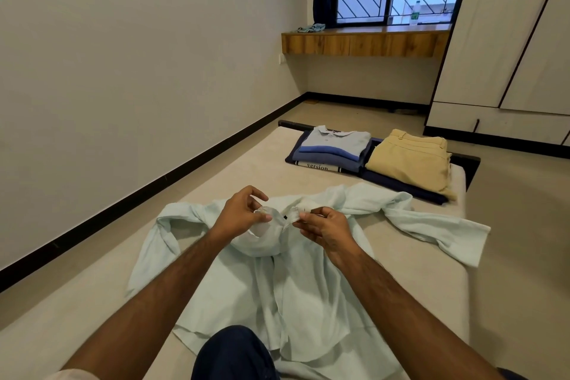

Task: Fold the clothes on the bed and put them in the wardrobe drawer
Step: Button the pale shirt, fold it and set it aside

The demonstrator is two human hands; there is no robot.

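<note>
The left hand [243,210] pinches one side of the collar of the pale mint shirt [277,287], thumb and fingers curled onto the cloth, the forefinger lifted clear. Just to the right of those fingers, across a small gap at the neck opening, the right hand [324,228] pinches the other collar end the same way. The shirt lies spread face up on the bed [92,302] beneath both hands, one sleeve bunched out to the left of the left fingers, the other trailing far right of the right fingers toward the mattress edge.

It looks thin and light, limp everywhere but the collar and placket, which seem a touch stiffer. I judge it will crumple and slide unless held at seams: collar ends, shoulder points, cuffs, hem corners. Nothing fragile but the buttons.

The mattress cover is plain, flat and matte, firm enough to smooth cloth against. Beyond the fingers, up and right, sits a folded stack topped by a light blue polo shirt [336,140], and right of it folded khaki trousers [413,157] on something dark navy. A bare wall runs along the left; a wooden window ledge [364,43] stands at the far end; the wardrobe [499,40] with its bottom drawer stands well right of the hands.
</note>
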